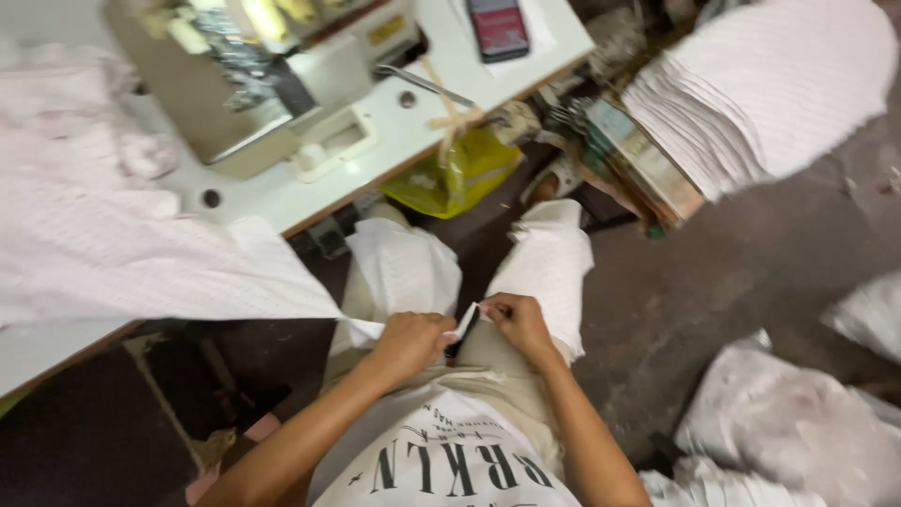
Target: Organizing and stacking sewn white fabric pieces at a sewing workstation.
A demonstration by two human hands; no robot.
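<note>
Over my lap, my left hand (410, 342) and my right hand (514, 317) pinch a small white strip of fabric (465, 321) between them. A dark slim object shows just under the strip; what it is I cannot tell. A large pale pink-white cloth (141, 253) trails from the sewing table down to my left hand. More white cloth pieces (549, 263) lie over my knees.
A sewing machine (253, 66) stands on the white table (422, 113), with a phone (498, 26) at the far edge. A yellow bag (460, 174) hangs under the table. A tall stack of white cut pieces (760, 94) sits at right. White bundles (798, 422) lie on the floor.
</note>
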